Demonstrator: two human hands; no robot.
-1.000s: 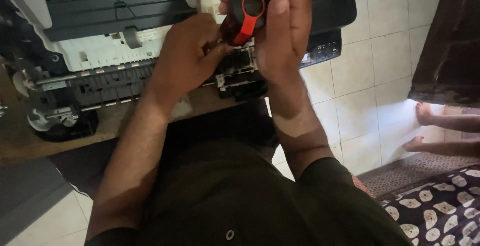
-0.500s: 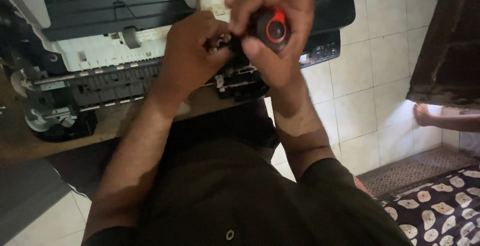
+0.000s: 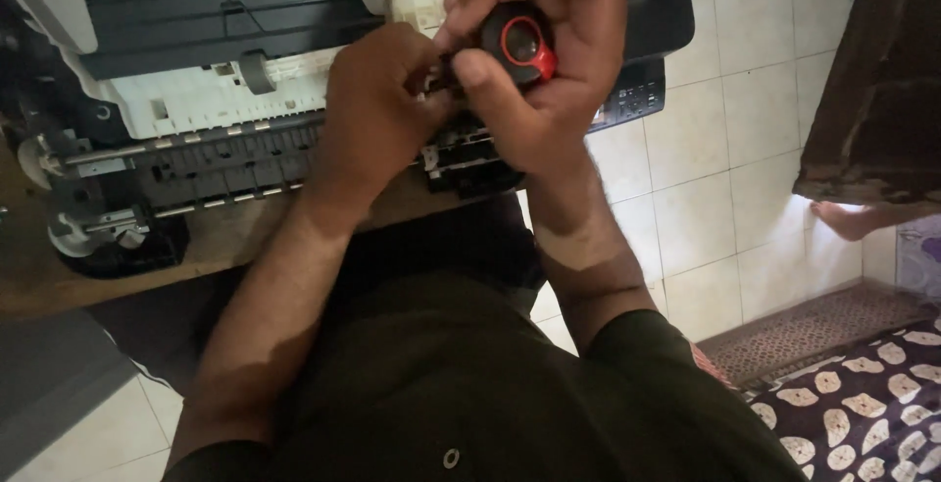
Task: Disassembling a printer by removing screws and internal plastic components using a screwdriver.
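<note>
Nearest the camera is the person's dark green shirt (image 3: 470, 394), with both forearms reaching away over the near edge of the wooden table (image 3: 196, 247). To the right, on the tiled floor (image 3: 706, 198), lie a patterned cloth (image 3: 863, 413) and a ribbed mat (image 3: 814, 330); another person's bare foot (image 3: 848, 219) shows below a dark garment.

Farther out, the left hand (image 3: 377, 119) is curled, its fingertips pinching at something small right beside the tool; what it grips is hidden, so I cannot tell what it has hold of. The right hand (image 3: 549, 60) is closed around a screwdriver (image 3: 520, 46) with a black and red handle, whose round red end faces the camera. The shaft and tip are covered by the fingers.

Both hands sit just above the opened printer (image 3: 225, 100), which lies on the table with its covers off, showing a white plastic frame, a row of rollers and a metal shaft.

The step in hand looks like driving or loosening a small screw near the printer's middle. The next move calls for keeping the tip seated straight while the left hand steadies the part, then turning the handle without slipping.
</note>
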